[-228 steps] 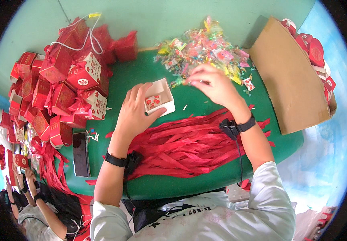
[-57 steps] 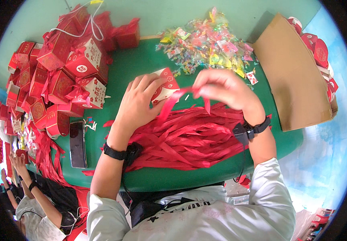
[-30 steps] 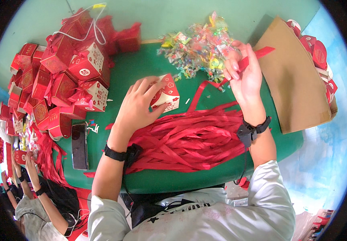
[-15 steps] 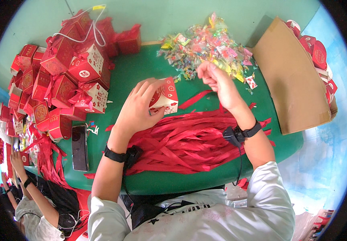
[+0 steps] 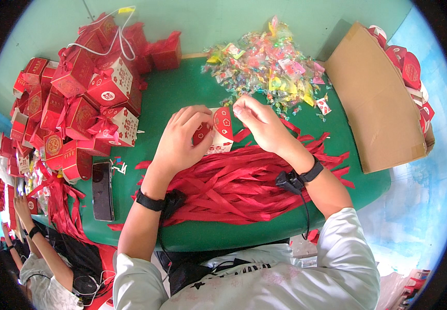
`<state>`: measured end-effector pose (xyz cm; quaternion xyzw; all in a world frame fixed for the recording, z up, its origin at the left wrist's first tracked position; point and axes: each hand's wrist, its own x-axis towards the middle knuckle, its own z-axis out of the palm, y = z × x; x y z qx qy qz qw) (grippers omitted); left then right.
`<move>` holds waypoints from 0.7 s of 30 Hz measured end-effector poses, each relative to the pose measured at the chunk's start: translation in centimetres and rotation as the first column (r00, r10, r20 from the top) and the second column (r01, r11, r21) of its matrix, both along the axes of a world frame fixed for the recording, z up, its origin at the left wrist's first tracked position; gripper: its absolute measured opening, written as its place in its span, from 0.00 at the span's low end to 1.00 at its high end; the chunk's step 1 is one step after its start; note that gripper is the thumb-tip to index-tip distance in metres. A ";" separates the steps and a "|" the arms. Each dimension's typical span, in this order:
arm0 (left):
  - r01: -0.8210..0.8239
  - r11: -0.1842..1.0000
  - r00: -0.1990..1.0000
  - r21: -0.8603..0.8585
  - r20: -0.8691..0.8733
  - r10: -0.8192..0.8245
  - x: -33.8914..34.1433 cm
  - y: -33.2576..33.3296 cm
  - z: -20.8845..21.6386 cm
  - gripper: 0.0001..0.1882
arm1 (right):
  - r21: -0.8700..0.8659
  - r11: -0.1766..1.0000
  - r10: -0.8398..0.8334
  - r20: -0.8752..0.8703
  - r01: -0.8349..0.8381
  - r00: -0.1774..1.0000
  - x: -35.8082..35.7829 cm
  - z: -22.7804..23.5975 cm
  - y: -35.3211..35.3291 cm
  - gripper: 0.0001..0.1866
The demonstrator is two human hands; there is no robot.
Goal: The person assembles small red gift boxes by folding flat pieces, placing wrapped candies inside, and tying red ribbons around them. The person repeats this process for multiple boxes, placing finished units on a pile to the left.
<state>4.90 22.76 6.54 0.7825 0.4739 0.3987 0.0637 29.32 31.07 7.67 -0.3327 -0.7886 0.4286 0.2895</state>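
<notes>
My left hand (image 5: 182,139) grips a small red-and-white paper gift box (image 5: 224,135) printed with flowers, its fingers curled over the left side and top. The box stands on the green table just beyond the ribbons. Close to its upper right edge, my right hand (image 5: 262,121) has its fingers pinched together; whatever they hold, if anything, cannot be made out. Under and between my forearms lies a wide bundle of red ribbons (image 5: 234,188). Beyond my right hand spreads a heap of wrapped candies (image 5: 272,70) in clear, pink and yellow wrappers.
Red gift boxes (image 5: 81,116) with bows pile up at the left. A black phone (image 5: 102,191) lies below them. At the right, a brown cardboard box (image 5: 376,103) stands beside more red boxes (image 5: 407,67). Another person's arm (image 5: 48,248) shows at the lower left.
My right hand has come left and down from the edge of the candy heap to the gift box. My left hand stays on the box, which has shifted slightly toward me.
</notes>
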 end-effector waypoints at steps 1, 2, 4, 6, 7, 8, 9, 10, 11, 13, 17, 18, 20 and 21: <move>-0.011 0.999 1.000 0.035 -0.018 0.011 0.0 0.0 -0.1 0.13 | -0.056 0.998 0.006 0.047 -0.003 0.999 0.1 0.1 0.0 0.19; -0.018 0.997 0.999 0.071 -0.036 0.020 0.1 0.2 0.0 0.14 | -0.078 0.997 0.012 -0.013 -0.013 1.000 0.1 -0.2 0.1 0.21; -0.065 0.986 0.996 0.153 -0.050 0.074 0.3 0.3 0.1 0.15 | -0.120 0.992 0.020 -0.132 -0.036 0.991 0.2 -1.1 0.4 0.27; -0.155 0.959 0.985 0.238 -0.039 0.169 0.7 -0.2 0.3 0.16 | -0.175 0.981 0.031 -0.263 -0.079 0.964 -0.4 -0.2 -0.5 0.35; -0.147 0.947 0.984 0.287 -0.056 0.170 0.7 -0.4 0.4 0.17 | -0.201 0.974 0.032 -0.327 -0.103 0.945 -0.6 0.5 -1.2 0.39; -0.141 0.931 0.982 0.336 -0.074 0.175 0.7 -0.8 0.7 0.19 | -0.227 0.965 0.043 -0.354 -0.131 0.934 -0.8 1.4 -1.9 0.42; -0.130 0.915 0.980 0.382 -0.090 0.177 0.8 -1.2 0.8 0.21 | -0.256 0.954 0.048 -0.379 -0.155 0.924 -0.8 2.3 -2.7 0.45; -0.084 0.911 0.980 0.405 -0.134 0.150 0.9 -1.4 0.8 0.22 | -0.284 0.942 0.051 -0.404 -0.179 0.913 -0.9 2.9 -3.4 0.48; -0.035 0.905 0.976 0.425 -0.178 0.122 1.2 -1.6 0.9 0.23 | -0.267 0.943 0.075 -0.406 -0.197 0.911 -0.8 3.3 -4.1 0.49; 0.040 0.888 0.964 0.457 -0.252 0.086 2.0 -2.2 1.3 0.27 | -0.247 0.943 0.107 -0.409 -0.223 0.906 -0.8 3.6 -5.3 0.52; -0.005 0.883 0.965 0.470 -0.229 0.127 3.2 -3.4 1.4 0.25 | -0.285 0.924 0.106 -0.447 -0.254 0.888 -1.2 3.6 -6.6 0.52; -0.002 0.877 0.964 0.481 -0.233 0.130 3.5 -3.6 1.5 0.24 | -0.302 0.916 0.101 -0.460 -0.263 0.882 -1.3 3.6 -6.9 0.51; 0.002 0.865 0.961 0.502 -0.241 0.137 4.3 -3.7 1.7 0.22 | -0.307 0.909 0.110 -0.473 -0.280 0.874 -1.4 3.3 -7.1 0.48; -0.013 0.860 0.970 0.510 -0.203 0.135 4.7 -3.6 1.4 0.20 | -0.311 0.907 0.108 -0.480 -0.283 0.871 -1.5 3.0 -7.2 0.47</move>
